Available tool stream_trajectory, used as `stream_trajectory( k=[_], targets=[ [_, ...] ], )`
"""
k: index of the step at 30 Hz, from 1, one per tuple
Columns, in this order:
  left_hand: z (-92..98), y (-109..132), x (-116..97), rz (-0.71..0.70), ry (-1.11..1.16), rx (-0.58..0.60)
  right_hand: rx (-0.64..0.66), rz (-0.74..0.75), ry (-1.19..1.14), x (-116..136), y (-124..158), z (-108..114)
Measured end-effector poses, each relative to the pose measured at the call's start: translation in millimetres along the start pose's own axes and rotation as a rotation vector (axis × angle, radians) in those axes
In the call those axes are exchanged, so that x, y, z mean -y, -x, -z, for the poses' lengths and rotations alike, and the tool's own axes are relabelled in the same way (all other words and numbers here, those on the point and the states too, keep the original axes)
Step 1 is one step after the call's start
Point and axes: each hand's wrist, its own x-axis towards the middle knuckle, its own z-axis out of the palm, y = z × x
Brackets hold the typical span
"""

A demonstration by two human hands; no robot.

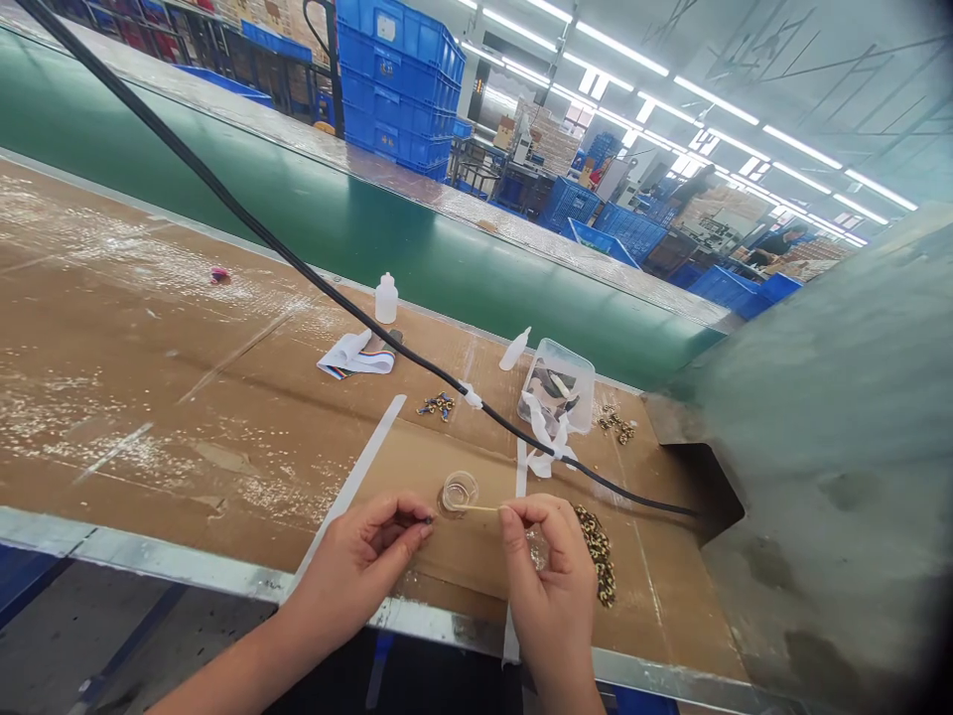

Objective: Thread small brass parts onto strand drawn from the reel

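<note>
My left hand [370, 551] pinches a small dark part [428, 520] between thumb and forefinger; most of it is covered by the fingers. In my right hand [549, 561] is a thin pale toothpick [480, 508], gripped near one end. Its other end points left to the small clear cup [460, 491] on the cardboard, and I cannot tell whether it touches the cup. A long pile of small brass-and-black parts [598, 556] lies right beside my right hand. Farther back is a little group of blue-and-brass parts [436, 405].
A black cable [313, 273] hangs diagonally across the bench. Behind the cup stand a clear plastic box [573, 362], a white dropper bottle [515, 350], a white squeeze bottle [386, 300] and a striped ribbon [357, 356]. A green conveyor belt [447, 238] runs along the back.
</note>
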Motion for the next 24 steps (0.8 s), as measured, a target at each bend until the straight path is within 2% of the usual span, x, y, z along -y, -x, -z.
stream_trajectory(
  k=[5, 16, 20, 24],
  targets=[
    [-0.2, 0.5, -0.7, 0.007, 0.026, 0.016, 0.055, -0.079, -0.126, 7.7, 6.0, -2.3],
    [-0.3, 2.9, 0.0, 0.006, 0.012, 0.017, 0.079, -0.099, -0.136, 5.2, 8.5, -8.5],
    [-0.1, 2.2, -0.8, 0.006, -0.018, 0.017, 0.027, -0.074, -0.116, 3.0, 1.9, -3.5],
    [0.7, 1.6, 0.0, 0.009, -0.068, 0.027, -0.037, -0.016, 0.025, -0.4, -7.7, -2.2]
  ],
)
